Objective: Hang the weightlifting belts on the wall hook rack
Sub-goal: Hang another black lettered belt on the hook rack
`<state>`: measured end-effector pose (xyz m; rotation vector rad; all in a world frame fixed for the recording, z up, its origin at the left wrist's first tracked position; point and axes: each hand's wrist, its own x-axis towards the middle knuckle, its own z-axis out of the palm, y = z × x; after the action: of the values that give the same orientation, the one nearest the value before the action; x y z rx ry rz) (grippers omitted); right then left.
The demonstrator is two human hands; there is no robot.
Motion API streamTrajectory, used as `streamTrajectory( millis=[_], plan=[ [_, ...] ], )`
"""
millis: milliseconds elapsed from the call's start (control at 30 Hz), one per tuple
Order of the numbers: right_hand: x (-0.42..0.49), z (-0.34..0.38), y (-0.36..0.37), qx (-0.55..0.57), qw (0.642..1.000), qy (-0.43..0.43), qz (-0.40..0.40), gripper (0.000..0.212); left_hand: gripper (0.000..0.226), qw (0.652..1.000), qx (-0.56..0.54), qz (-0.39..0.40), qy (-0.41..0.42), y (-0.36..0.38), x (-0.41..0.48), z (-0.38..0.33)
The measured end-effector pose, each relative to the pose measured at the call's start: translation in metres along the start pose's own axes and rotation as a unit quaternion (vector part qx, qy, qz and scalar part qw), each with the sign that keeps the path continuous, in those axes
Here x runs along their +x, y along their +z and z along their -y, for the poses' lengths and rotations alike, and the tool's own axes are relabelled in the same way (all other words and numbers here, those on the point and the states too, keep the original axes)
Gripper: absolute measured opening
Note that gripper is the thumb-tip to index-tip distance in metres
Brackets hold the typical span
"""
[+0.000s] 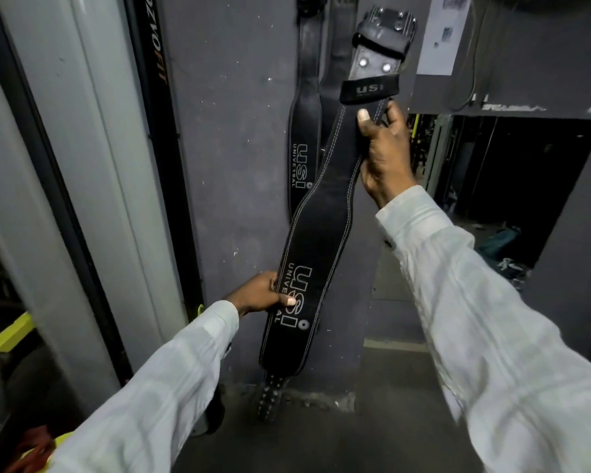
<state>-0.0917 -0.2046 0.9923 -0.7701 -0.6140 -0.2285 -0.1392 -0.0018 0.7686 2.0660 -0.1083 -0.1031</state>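
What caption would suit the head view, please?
Left hand and right hand hold a black belt before a hung belt.

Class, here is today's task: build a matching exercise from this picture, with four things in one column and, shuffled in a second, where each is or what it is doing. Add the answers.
Column one
1. left hand
2. right hand
3. hanging belt
4. paper sheet

Column two
A. stuck high up on the right
B. grips the held belt just below its buckle end
C. grips the held belt at its wide part, by the logo
D. hangs flat against the grey wall

Pairs: 1-C, 2-B, 3-D, 4-A
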Motion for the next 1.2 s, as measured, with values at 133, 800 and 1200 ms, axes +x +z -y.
streamTrajectory(
  millis=[133, 800, 1200],
  plan=[
    [0.001, 0.002, -0.009, 0.007, 1.0, -0.006, 0.03, 0.036, 0.028, 0.991, -0.11, -0.022, 0.072, 0.007, -0.011, -0.029],
    [-0.027, -0.016, -0.028, -0.096, 0.985, 0.096, 0.109, 0.034, 0.025, 0.912, -0.311, -0.214, 0.162, -0.074, 0.016, -0.301],
    [0.007, 0.044, -0.054, -0.363, 0.925, 0.103, 0.04, 0.027, 0.029, 0.871, -0.292, -0.342, 0.197, -0.039, 0.058, -0.28]
  ],
)
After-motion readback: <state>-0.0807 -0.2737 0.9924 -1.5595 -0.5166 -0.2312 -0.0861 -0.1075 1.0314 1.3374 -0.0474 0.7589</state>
